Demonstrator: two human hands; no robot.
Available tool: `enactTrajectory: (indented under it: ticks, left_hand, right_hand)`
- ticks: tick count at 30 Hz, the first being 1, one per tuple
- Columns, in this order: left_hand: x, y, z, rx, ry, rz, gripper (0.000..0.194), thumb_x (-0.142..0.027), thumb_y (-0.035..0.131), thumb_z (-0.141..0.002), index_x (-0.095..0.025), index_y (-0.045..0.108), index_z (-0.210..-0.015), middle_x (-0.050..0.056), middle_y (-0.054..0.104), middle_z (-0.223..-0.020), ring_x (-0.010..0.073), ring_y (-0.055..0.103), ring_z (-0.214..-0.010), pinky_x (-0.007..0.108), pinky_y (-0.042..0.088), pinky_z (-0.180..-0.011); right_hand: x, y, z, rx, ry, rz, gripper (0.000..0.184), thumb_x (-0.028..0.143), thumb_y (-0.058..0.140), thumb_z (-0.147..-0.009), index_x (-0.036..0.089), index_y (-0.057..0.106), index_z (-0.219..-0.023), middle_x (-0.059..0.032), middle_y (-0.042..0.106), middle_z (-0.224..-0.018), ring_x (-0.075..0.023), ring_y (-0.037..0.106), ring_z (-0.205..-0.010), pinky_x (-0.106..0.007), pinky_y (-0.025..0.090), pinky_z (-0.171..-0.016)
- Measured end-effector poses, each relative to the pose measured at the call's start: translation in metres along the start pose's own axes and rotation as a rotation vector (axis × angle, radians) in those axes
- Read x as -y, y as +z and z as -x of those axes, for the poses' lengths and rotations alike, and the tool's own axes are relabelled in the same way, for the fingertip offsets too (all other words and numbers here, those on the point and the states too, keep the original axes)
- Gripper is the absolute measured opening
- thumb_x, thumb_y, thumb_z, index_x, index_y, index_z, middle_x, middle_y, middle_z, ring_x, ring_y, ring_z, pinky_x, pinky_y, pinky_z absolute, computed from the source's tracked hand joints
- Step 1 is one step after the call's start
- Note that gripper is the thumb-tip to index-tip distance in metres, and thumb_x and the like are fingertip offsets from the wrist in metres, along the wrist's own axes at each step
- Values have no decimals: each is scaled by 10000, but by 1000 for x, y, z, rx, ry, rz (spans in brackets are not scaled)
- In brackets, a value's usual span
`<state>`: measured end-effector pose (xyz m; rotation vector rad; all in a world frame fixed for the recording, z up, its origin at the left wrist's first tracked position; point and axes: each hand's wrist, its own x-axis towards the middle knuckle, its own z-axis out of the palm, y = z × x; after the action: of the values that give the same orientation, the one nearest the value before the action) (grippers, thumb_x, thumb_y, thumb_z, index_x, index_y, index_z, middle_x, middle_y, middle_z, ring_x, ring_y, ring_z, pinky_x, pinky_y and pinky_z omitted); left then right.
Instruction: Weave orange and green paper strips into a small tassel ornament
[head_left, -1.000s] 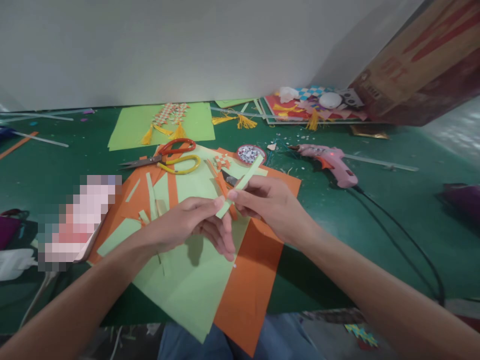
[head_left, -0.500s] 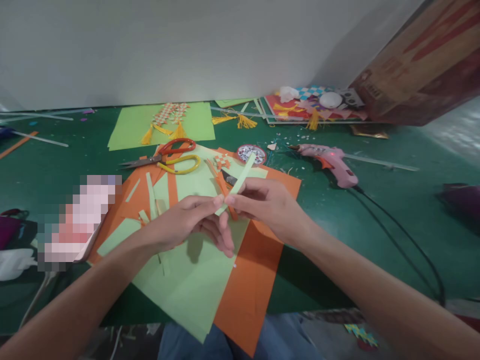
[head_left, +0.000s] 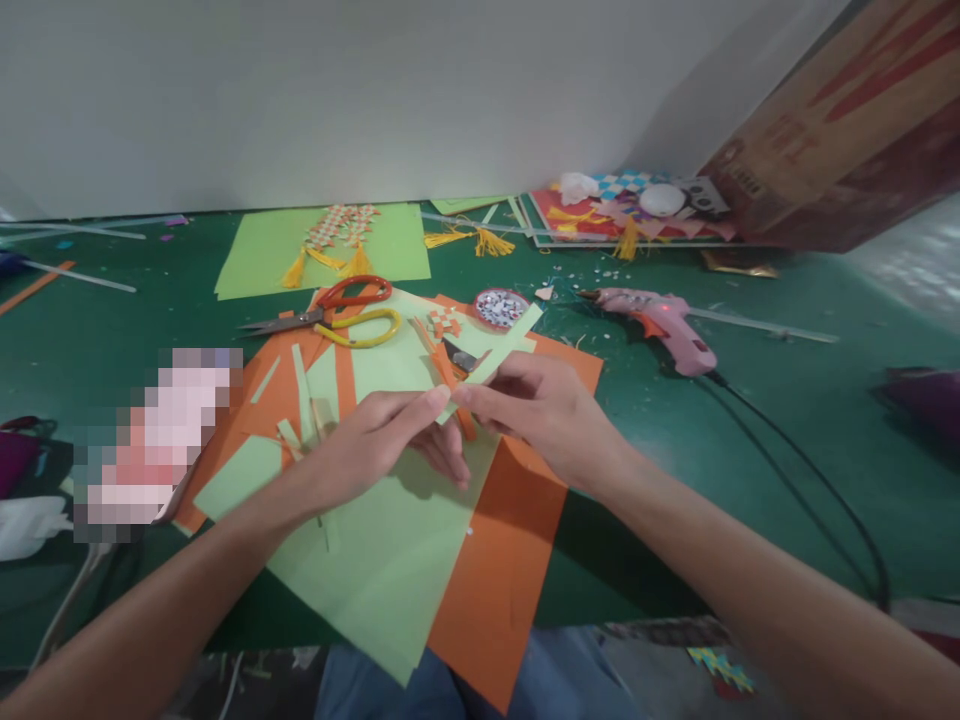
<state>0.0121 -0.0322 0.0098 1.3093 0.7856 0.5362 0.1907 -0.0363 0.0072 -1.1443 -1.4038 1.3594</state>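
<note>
A pale green paper strip [head_left: 501, 352] is pinched between both hands, its long end slanting up to the right. My left hand [head_left: 397, 430] grips the lower end between thumb and forefinger, the other fingers curled below. My right hand [head_left: 536, 405] pinches the same strip just beside the left thumb. Beneath them lie green paper sheets [head_left: 375, 590] and orange paper sheets [head_left: 499, 570]. A small orange and white woven piece [head_left: 444, 321] and a dark blade-like tool [head_left: 457, 356], partly covered, sit just behind the hands.
Scissors [head_left: 322, 316] with red and yellow handles rest on the paper. A pink glue gun [head_left: 660, 325] with a lit red light lies to the right, its cord trailing forward. A round dish [head_left: 501, 308] holds small pieces. A phone [head_left: 161, 440] lies at left.
The strip first tipped more upright, then swung back down to the right. Both hands stay close together, and the left fingers have drawn up slightly.
</note>
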Motion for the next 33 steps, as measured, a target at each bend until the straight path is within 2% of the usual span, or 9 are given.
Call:
enactTrajectory:
  ticks: [4,14,19,26,33]
  left_hand:
    - [-3,2,1,-52,9,-111,407,-355,394,-964,-140,626,-707,44,705,-689,145,688,-676,239,512,-706]
    - [-6,1,1,-37,61,-250,342,-255,402,-943,-157,597,-679,31,715,-693,128,674,-689,229,511,-712]
    - [-9,2,2,-54,105,-337,349,-239,399,-939,-165,592,-658,21,714,-677,117,661,-677,207,505,-697]
    - [-7,2,1,-58,77,-302,316,-227,417,-924,-158,607,-681,27,707,-679,124,677,-667,210,516,-670]
    - [-5,2,1,-65,107,-286,309,-220,422,-924,-159,629,-703,24,701,-682,125,676,-671,213,522,-668]
  right_hand:
    - [1,0,0,-3,9,26,374,462,747,-662,162,540,-577,43,495,-493,-64,425,-443,-226,288,-408]
    - [1,-1,0,4,-19,47,389,488,715,-688,171,524,-567,37,496,-494,-62,409,-429,-230,295,-403]
    - [0,0,0,-10,-8,51,381,490,726,-669,169,536,-586,30,516,-516,-74,447,-453,-231,326,-412]
    - [0,0,0,2,34,49,337,414,764,-640,157,556,-575,29,523,-518,-71,445,-458,-234,330,-426]
    - [1,1,0,11,46,24,333,437,744,-644,153,580,-582,13,541,-543,-81,455,-486,-243,342,-446]
